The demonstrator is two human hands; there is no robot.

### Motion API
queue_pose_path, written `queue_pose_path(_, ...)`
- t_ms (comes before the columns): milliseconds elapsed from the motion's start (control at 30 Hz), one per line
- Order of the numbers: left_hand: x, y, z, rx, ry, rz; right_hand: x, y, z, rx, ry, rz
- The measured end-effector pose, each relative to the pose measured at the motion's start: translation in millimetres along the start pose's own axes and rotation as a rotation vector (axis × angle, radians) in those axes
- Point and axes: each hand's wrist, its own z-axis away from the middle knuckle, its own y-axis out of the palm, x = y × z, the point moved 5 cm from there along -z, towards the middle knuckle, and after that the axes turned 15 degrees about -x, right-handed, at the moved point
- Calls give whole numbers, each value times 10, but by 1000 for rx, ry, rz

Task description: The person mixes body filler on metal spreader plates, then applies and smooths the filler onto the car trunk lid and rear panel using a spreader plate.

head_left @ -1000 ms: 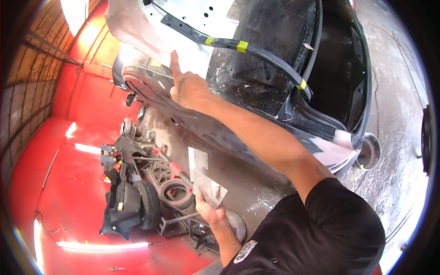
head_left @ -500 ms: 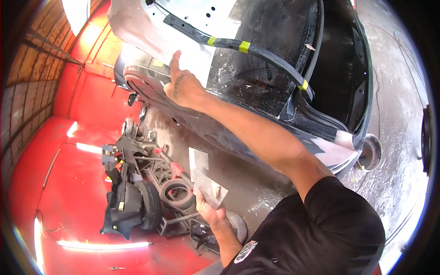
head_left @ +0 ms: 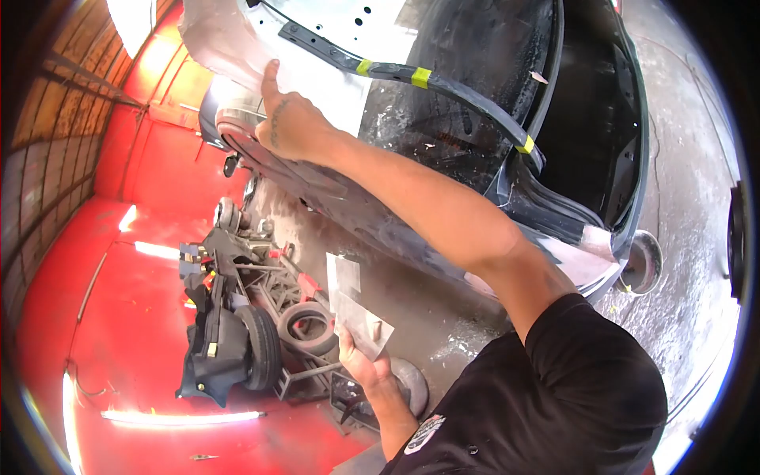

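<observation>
My right hand [head_left: 293,123] reaches far forward over the car body, its index finger stretched out and the other fingers folded. The fingertip lies over the pale, primed roof panel [head_left: 229,47]; whether it touches is unclear. I see nothing in this hand. Low in the view, my left hand [head_left: 364,362] is closed round flat grey filler spreaders [head_left: 360,321], which overlap and point away from me. A small handle-like piece shows on the nearer one. Across the dark glass [head_left: 443,119] runs a black trim strip [head_left: 475,107] with yellow tape on it.
The dark car body [head_left: 372,214] stretches across the upper middle, with a black opening at right. To the left, a tyre [head_left: 307,327], metal frames and a black plastic part [head_left: 226,348] lie by a red wall [head_left: 63,277]. A round container [head_left: 643,261] stands beyond the car's corner.
My right hand has moved left and slightly up across the pale panel, finger still extended. My left hand and the spreaders stay where they were. The view has shifted slightly.
</observation>
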Motion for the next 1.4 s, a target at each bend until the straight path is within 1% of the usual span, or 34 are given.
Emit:
queue_pose_path(33, 0, 2, 10, -1, 7, -9, 20, -13, -35, 2, -3, 13)
queue_pose_path(133, -6, 71, 76, 2, 0, -1, -53, -199, -75, -37, -261, 152)
queue_pose_path(233, 53, 17, 29, 50, -26, 38, -42, -575, 1, 15, -343, 516)
queue_pose_path(267, 77, -9, 10, 74, -35, 51, -98, -623, -1, 17, -400, 608)
queue_pose_path(333, 105, 26, 32, 54, -33, 71, -201, -691, -42, 8, -505, 795)
queue_pose_path(367, 126, 36, 41, 46, -33, 73, -213, -714, -30, 62, -524, 839)
queue_pose_path(433, 174, 39, -6, 103, -67, 114, -83, -776, -35, 162, -562, 933)
queue_pose_path(467, 190, 37, -23, 132, -83, 133, -53, -761, -45, 172, -602, 964)
queue_pose_path(567, 195, 63, -26, 72, -21, 53, -41, -686, -143, 199, -716, 1056)
queue_pose_path(633, 191, 73, -32, 69, -26, 74, -67, -627, -196, 209, -787, 1125)
queue_pose_path(733, 228, 40, -90, 66, -37, 92, -149, -678, -133, 304, -756, 1122)
queue_pose_path(833, 198, 93, -22, 26, -40, 94, -294, -694, 79, 313, -949, 1100)
queue_pose_path(933, 148, 309, 23, 7, -62, 143, -364, -741, 246, 487, -735, 1124)
queue_pose_path(967, 124, 327, 43, -14, -78, 164, -369, -771, 387, 518, -710, 992)
queue_pose_path(1033, 73, 507, 44, 55, -99, 193, -379, -865, 731, 601, -650, 710)
queue_pose_path(1067, 51, 602, 36, 76, -96, 210, -289, -898, 922, 752, -445, 457)
queue_pose_path(1167, 89, 712, -39, 152, -119, 291, -211, -929, 1693, 1032, 59, -5)
queue_pose_path(1233, 134, 858, 42, 151, -172, 313, -165, -934, 2036, 1069, 172, -13)
queue_pose_path(1267, 164, 912, 75, 161, -201, 320, -160, -929, 2141, 1059, 169, -72)
queue_pose_path(1367, 289, 878, 43, 241, -216, 250, -279, -924, 2359, 1004, 160, -55)
queue_pose_path(1400, 289, 894, 75, 200, -210, 212, -238, -968, 2391, 1013, 132, 97)
